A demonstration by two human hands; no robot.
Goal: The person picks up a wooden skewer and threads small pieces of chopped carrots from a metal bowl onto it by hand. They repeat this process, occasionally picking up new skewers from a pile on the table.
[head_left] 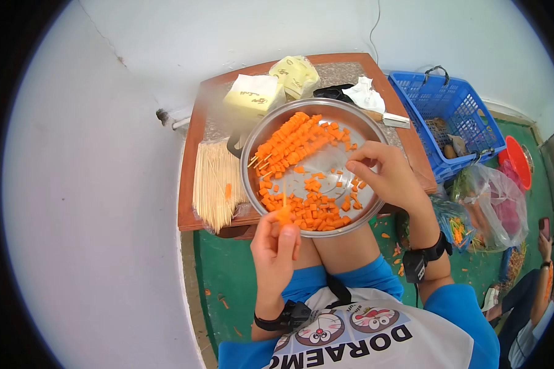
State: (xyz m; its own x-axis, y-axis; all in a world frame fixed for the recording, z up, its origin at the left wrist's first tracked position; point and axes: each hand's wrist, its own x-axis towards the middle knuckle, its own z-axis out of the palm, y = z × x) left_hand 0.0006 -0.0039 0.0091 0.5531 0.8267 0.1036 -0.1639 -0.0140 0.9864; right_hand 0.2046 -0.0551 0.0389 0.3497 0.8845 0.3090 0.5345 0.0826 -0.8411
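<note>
A wide metal bowl [375, 126] rests partly on the table, above my lap. Finished-looking skewers of carrot cubes [289, 141] lie in a pile in its upper left part. Loose carrot cubes [317, 212] are scattered over the lower part of the bowl. At the near rim, my left hand [276, 249] grips a thin wooden skewer [284, 195] pointing up, with orange carrot at its lower end by the fingertips. My right hand [381, 172] hovers over the bowl's right side, thumb and fingers pinched together; what they hold, if anything, cannot be made out.
Left of the bowl lies a bundle of bare skewers [212, 184]. Tissue packs [252, 95] and a cleaver [395, 120] sit behind it. A blue basket [443, 104], plastic bags [489, 203] and a red basin [516, 161] stand to the right. Another person's hand [544, 246] holds a phone.
</note>
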